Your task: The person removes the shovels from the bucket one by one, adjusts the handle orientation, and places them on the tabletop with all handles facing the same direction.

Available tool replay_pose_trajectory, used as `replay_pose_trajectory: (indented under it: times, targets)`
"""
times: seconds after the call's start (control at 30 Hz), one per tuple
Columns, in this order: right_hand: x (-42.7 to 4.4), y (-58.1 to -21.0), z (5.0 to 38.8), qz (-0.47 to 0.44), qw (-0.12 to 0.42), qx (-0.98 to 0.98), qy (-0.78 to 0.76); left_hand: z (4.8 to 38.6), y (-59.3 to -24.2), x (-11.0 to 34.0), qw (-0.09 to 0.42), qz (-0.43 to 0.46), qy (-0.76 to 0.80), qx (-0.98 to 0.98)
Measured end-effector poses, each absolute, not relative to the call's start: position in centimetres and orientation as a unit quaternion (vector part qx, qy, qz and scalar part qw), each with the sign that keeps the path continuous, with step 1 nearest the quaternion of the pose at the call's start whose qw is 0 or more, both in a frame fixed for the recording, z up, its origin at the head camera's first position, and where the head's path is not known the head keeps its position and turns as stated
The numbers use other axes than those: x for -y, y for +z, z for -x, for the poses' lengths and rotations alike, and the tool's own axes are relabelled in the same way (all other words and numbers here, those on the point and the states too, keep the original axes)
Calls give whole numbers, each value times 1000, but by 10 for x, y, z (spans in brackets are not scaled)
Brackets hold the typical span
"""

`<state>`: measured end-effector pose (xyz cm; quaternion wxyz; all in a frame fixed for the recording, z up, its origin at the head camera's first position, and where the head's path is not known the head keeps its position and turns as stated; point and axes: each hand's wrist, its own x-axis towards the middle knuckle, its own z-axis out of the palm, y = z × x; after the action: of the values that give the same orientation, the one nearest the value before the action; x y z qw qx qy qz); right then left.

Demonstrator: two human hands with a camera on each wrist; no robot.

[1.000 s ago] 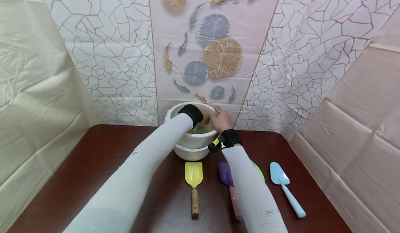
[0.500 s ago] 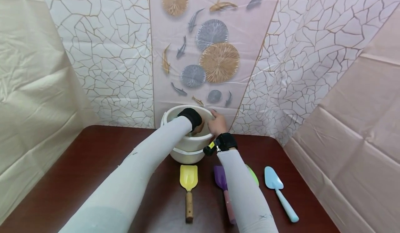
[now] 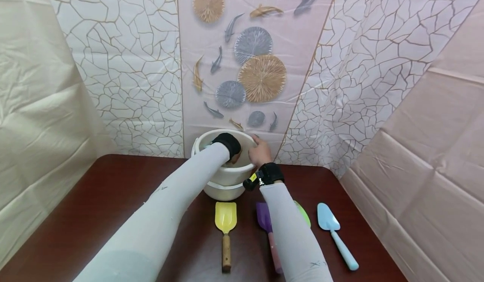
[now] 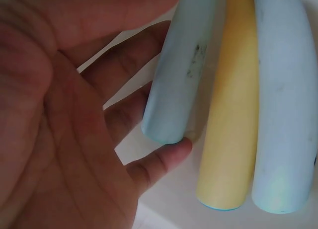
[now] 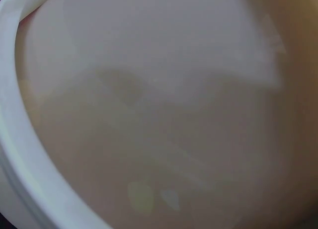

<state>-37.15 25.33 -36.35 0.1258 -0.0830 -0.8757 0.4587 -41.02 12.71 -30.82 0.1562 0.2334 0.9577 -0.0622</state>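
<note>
Currently the left hand [image 4: 69, 129] holds a pale blue-green cylindrical handle [image 4: 174, 80], fingers reaching behind it, inside a round white bucket [image 3: 234, 177], whose rim the right hand [image 3: 260, 152] grips. Only the left wrist view shows this handle clearly, long axis running top to bottom, lower end tipped leftward, beside a yellow handle [image 4: 231, 114] and a pale blue handle [image 4: 285, 114]. Dark marks [image 3: 318, 264] on the white right sleeve [image 3: 296, 231] are unreadable.

Draped booth, looks like a recording set-up; home or lab, cannot tell. Dark red-brown table [image 3: 121, 181], far corners rounded. Printed cloth [image 3: 262, 78], fish and discs between crackle-patterned panels [image 3: 132, 63], hangs behind far edge. Creased left sheet [image 3: 41, 105] slants along the left edge, right sheet [image 3: 419, 160] along the right edge. Black wristband [image 3: 272, 173] carries small camera-like device [image 3: 249, 183].
</note>
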Motion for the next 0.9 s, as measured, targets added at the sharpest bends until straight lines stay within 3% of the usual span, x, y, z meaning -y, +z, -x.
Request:
replay_pose_trajectory:
  times: [0.2, 0.43, 0.67, 0.9]
  targets:
    - [-253, -366, 374, 89, 116, 875, 461, 410, -305, -125, 192, -201, -13, -960]
    - [-258, -362, 375, 93, 98, 877, 460, 404, -289, -129, 162, -280, -142, -935]
    - [-259, -355, 373, 80, 92, 879, 460, 394, -278, -127, 135, -330, -145, -923]
    - [-259, -361, 375, 71, 96, 883, 454, 430, -305, -131, 123, -367, -170, -906]
